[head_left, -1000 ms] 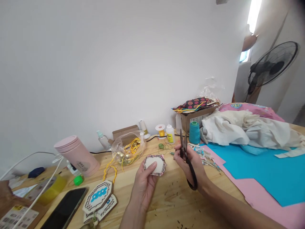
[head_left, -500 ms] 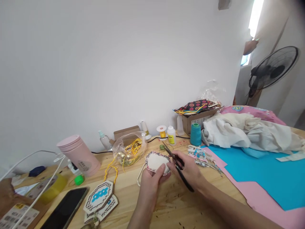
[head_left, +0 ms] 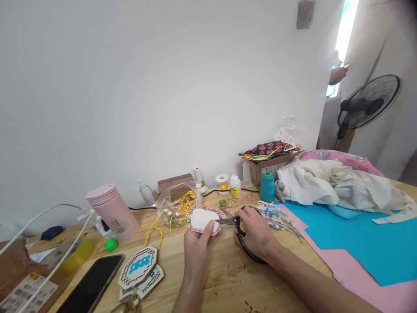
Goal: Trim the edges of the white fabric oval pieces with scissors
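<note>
My left hand (head_left: 199,241) holds a small white piece with a patterned, gathered fabric edge (head_left: 201,218), its thumb lying on the white face. In my right hand (head_left: 256,230) is a pair of black-handled scissors (head_left: 232,221), with the blades apart. One blade tip touches or overlaps the right edge of the patterned piece; whether it is above or below the fabric is hard to tell. Just beyond the scissors lies a little green coil of thread (head_left: 223,203).
Fabric scraps (head_left: 276,215) lie right of the scissors, near a teal thread spool (head_left: 267,187) and blue sheet (head_left: 352,234). Left are octagonal wooden ornaments (head_left: 138,267), a phone (head_left: 91,282) and a pink cup (head_left: 114,213). A glue bottle (head_left: 235,188) stands behind. A person's hand (head_left: 338,75) shows far right.
The scissors have opened and turned so their blades point left at the piece. My left hand has shifted slightly left with the piece, apart from my right hand. The view has shifted slightly.
</note>
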### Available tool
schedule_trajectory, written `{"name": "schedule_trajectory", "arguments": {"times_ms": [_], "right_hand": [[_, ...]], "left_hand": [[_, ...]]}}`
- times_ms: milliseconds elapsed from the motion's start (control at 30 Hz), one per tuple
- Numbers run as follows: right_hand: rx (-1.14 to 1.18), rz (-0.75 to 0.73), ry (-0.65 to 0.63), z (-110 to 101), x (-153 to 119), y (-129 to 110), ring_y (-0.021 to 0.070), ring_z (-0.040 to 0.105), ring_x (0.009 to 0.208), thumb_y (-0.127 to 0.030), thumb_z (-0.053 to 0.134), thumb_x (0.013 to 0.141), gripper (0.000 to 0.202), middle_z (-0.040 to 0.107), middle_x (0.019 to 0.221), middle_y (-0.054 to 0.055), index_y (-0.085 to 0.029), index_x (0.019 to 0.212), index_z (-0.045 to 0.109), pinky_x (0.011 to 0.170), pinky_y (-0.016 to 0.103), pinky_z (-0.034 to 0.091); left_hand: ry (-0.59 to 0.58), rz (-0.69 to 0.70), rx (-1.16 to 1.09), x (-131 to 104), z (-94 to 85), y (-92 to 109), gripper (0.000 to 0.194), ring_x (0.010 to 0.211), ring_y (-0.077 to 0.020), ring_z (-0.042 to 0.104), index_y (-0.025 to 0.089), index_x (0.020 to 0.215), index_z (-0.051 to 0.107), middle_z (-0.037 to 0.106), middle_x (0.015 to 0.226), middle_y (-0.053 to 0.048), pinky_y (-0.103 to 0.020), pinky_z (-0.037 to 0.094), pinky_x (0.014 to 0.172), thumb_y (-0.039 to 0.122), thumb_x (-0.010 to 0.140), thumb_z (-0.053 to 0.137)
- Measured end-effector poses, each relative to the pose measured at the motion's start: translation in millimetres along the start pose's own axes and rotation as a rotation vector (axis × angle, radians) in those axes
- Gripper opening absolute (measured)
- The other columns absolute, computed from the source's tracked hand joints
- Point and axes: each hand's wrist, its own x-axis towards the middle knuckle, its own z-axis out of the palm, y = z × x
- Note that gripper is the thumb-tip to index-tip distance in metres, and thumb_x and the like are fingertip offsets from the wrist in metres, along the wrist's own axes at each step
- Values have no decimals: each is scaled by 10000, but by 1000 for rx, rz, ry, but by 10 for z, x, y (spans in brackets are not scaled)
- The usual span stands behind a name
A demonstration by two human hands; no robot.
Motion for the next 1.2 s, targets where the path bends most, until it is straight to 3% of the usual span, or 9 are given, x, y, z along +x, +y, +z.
{"name": "schedule_trajectory", "arguments": {"times_ms": [167, 400, 600, 1067, 1200], "right_hand": [[-68, 15, -42, 28, 8, -15, 210, 465, 841, -194, 566, 630, 263, 502, 884, 62, -183, 889, 526, 692, 284, 373], [-158, 55, -44, 74, 10, -8, 204, 483, 789, -218, 560, 658, 214, 505, 859, 61, -187, 868, 530, 659, 283, 346], [-94, -45, -47, 86, -12, -7, 188, 468, 791, -213, 568, 640, 223, 499, 854, 42, -194, 860, 536, 663, 266, 343], [-165, -80, -109, 122, 1, -26, 206, 489, 793, -235, 572, 656, 249, 522, 890, 55, -211, 902, 543, 612, 275, 316], [-220, 56, -108, 101, 33, 18, 200, 503, 769, -255, 544, 696, 200, 529, 870, 70, -192, 885, 549, 606, 274, 307]], "left_hand": [[29, -30, 8, 20, -23, -13, 243, 671, -131, 609, 146, 836, 639, 687, 793, -24, -260, 533, 604, 228, 612, 684], [82, -137, 58, -60, -105, 21, 237, 570, -142, 614, 92, 789, 637, 690, 705, -68, -235, 523, 480, 157, 571, 703], [179, -112, -44, -123, -191, -5, 195, 613, -129, 627, 107, 833, 618, 694, 773, -65, -227, 532, 518, 69, 642, 631], [180, -128, -18, -96, -196, -33, 156, 552, -118, 619, 101, 821, 608, 688, 713, -48, -215, 524, 489, 72, 668, 605], [143, -172, 18, -159, -227, -40, 240, 571, -140, 628, 95, 871, 607, 694, 742, -69, -214, 517, 461, 90, 633, 643]]}}
